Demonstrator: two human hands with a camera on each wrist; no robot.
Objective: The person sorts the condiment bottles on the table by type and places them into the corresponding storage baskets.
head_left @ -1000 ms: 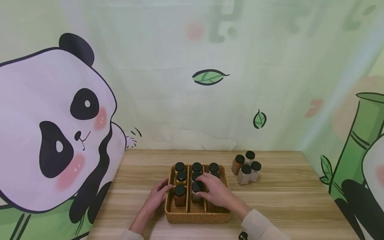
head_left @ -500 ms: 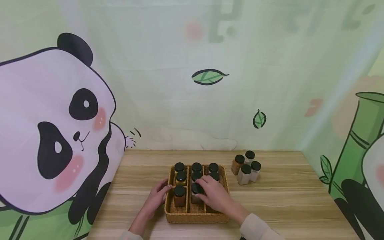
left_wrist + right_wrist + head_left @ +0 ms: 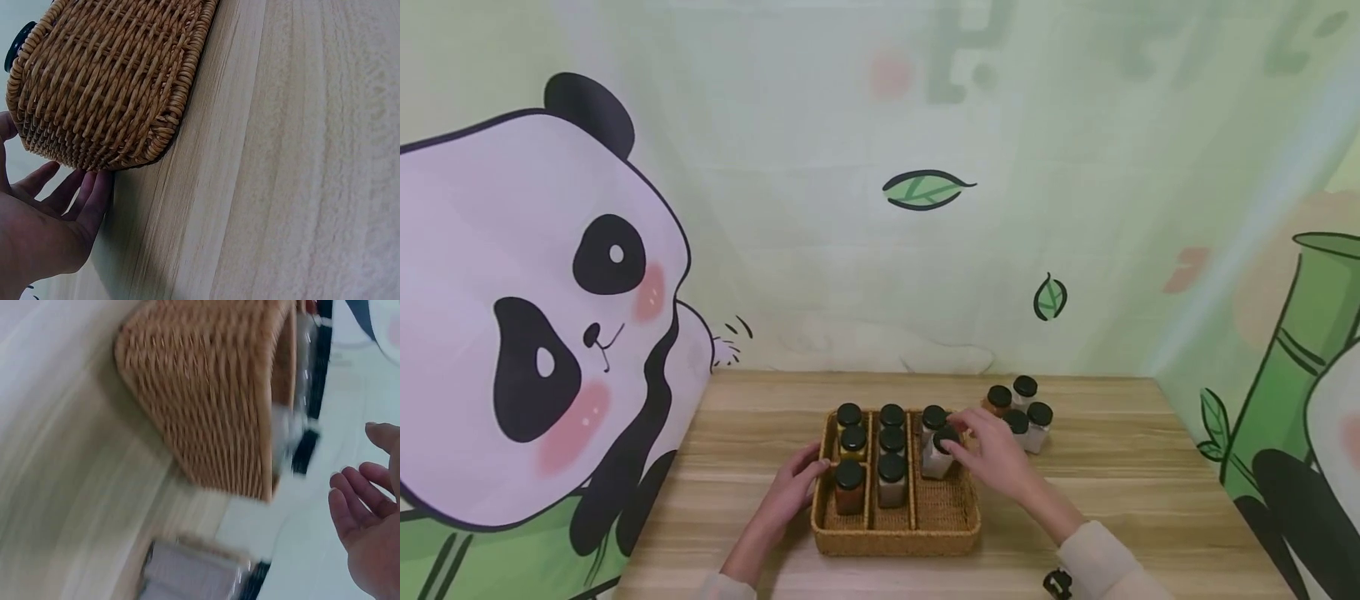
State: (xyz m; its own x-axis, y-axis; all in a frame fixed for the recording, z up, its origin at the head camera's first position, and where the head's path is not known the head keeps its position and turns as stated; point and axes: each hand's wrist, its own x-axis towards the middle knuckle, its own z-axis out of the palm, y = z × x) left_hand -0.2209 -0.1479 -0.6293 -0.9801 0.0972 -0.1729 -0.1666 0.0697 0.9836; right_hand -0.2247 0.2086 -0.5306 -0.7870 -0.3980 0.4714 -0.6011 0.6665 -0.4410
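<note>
A divided wicker basket holds several black-lidded spice jars. My left hand grips its left side, thumb at the rim and fingers on the outer wall in the left wrist view. In the right compartment, a white-filled jar leans, with another jar behind it. My right hand is at the leaning jar's lid. In the right wrist view its fingers are spread, with a gap between them and that jar. A grey-filled jar stands foremost in the middle compartment, a reddish-brown jar in the left front one.
Several more jars stand in a cluster right of the basket, among them a white one and an orange-brown one partly behind my right hand. The wooden table meets a printed panda backdrop at the back.
My right hand has left the grey-filled jar in the middle compartment and moved right to the white-filled jar. That jar now leans. My left hand has stayed on the basket.
</note>
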